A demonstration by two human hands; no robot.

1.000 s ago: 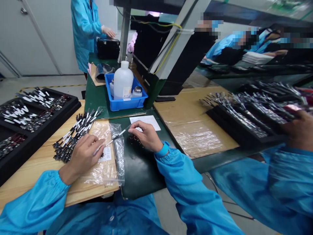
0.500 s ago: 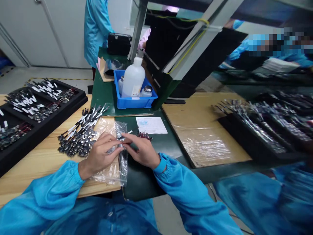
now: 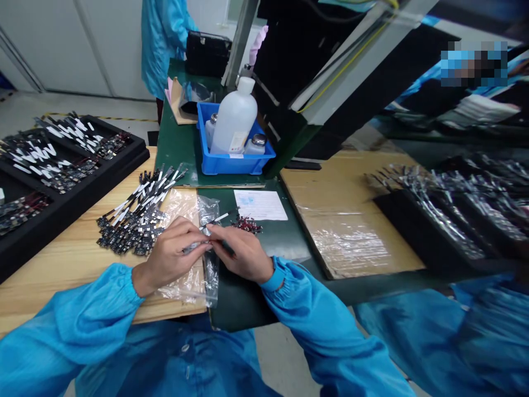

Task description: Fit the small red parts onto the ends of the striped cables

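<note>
Fingertip to fingertip, my left hand (image 3: 173,255) and my right hand (image 3: 244,255) pinch a small circuit board with a thin black-and-white flex cable (image 3: 217,219) sticking out to the upper right. The fingers hide most of the board. Beneath the hands lies a clear plastic bag (image 3: 211,275). A heap of similar boards with cables (image 3: 134,226) is left of my left hand. Just beyond my right hand sits a small pile of tiny red and black parts (image 3: 247,224), in front of a printed paper sheet (image 3: 261,205).
Black foam trays with boards stand at left (image 3: 78,193) and right (image 3: 417,226). A blue bin (image 3: 237,164) holds a large white bottle (image 3: 235,118) and small jars. A slanted post (image 3: 351,71) rises behind. Film-wrapped cardboard (image 3: 351,248) lies at right. Co-workers in blue are nearby.
The flex cable now shows further out above my fingers, angled to the upper right. Both hands keep their pinch in nearly the same place. The camera view has shifted slightly.
</note>
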